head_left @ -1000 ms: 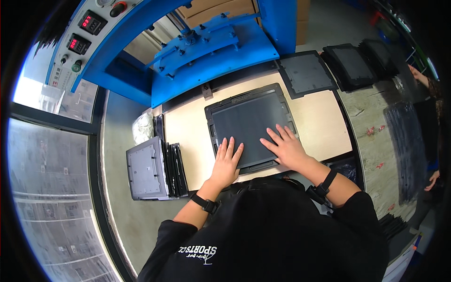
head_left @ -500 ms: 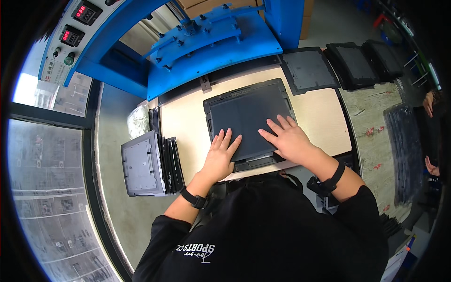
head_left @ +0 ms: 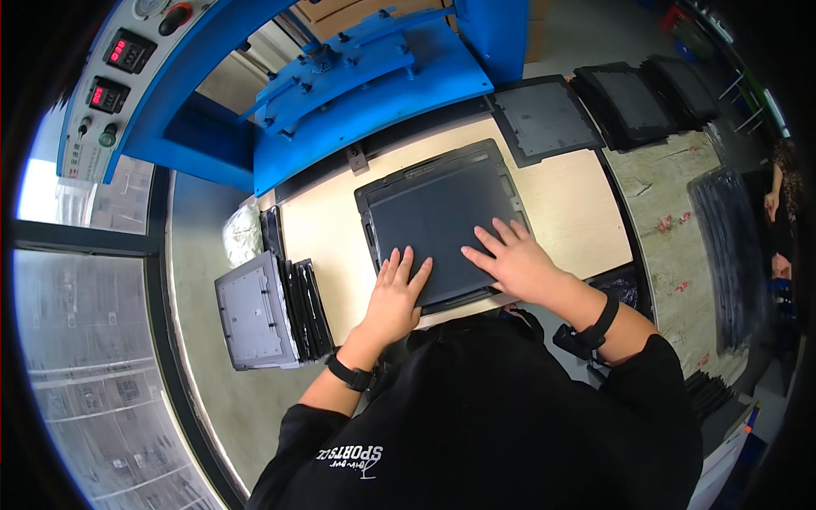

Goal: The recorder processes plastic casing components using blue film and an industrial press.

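My panel [head_left: 442, 225] is dark grey, frame [head_left: 422, 171] black, board [head_left: 574, 204] pale cream, press [head_left: 374, 104] loud blue, side table [head_left: 659, 191] greyish with little red flowery bits, tee [head_left: 510, 408] black, white print [head_left: 353, 455].

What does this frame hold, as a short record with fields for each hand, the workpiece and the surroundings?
Left hand: open, over the dark rectangular panel's lower left edge
Right hand: open, fingers spread over its lower right
Workpiece: panel within a black frame, flat on a pale board
Beyond: blue press
Left side: panels stacked on edge, crumpled whitish plastic bag
Upper right: stacked dark frames
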A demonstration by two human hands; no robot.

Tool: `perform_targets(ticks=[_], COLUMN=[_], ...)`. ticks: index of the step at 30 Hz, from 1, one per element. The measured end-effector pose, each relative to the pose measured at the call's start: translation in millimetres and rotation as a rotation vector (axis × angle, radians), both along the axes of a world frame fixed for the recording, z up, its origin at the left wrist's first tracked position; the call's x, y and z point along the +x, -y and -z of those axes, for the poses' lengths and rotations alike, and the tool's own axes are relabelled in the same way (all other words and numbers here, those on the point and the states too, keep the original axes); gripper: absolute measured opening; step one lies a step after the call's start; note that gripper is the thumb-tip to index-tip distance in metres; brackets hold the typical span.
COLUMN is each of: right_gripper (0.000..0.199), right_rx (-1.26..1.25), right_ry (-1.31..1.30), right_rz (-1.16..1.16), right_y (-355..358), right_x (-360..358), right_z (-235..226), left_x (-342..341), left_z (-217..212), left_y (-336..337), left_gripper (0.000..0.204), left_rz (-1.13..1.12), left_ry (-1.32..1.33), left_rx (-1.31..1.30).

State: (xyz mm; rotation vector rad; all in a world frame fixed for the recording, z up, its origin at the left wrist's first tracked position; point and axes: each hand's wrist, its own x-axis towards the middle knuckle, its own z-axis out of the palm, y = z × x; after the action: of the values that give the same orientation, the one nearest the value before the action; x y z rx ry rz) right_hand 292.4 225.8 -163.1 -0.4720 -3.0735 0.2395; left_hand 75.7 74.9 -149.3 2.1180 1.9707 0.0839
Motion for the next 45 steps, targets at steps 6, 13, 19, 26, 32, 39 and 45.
perform_targets(ticks=[6,13,19,26,32,39,45], right_gripper=[0.074,0.079,0.068,0.073,0.074,0.073,0.064], right_rx=[0.03,-0.047,-0.024,0.041,-0.016,-0.013,-0.216], right_ry=[-0.022,-0.077,-0.119,-0.209,-0.13,-0.134,-0.045], right_rz=[0.002,0.016,0.03,0.213,0.198,0.206,0.22], right_y=[-2.4,-4.5,-19.7,-87.4,-82.3,-84.0,-123.8], right_x=[-1.9,0.4,-14.6,-88.4,-87.4,-94.4,-136.4], right_z=[18.1,26.4,42.5,54.3,43.2,47.0,35.2], left_x=[-3.4,-11.0,-23.5,-43.7,-41.6,-45.6,-38.0], left_z=[21.1,36.1,46.5,51.3,50.1,36.7,-26.0], left_y=[-3.2,-2.6,-32.5,-101.2,-93.9,-95.1,-75.6], left_gripper=[0.08,0.084,0.09,0.096,0.094,0.09,0.042], left_rz=[-0.009,-0.001,0.016,-0.134,-0.13,-0.128,-0.242], left_ry=[-0.007,0.055,-0.167,-0.189,-0.174,-0.205,0.626], left_rx=[0.05,0.102,0.09,0.046,0.04,-0.022,-0.031])
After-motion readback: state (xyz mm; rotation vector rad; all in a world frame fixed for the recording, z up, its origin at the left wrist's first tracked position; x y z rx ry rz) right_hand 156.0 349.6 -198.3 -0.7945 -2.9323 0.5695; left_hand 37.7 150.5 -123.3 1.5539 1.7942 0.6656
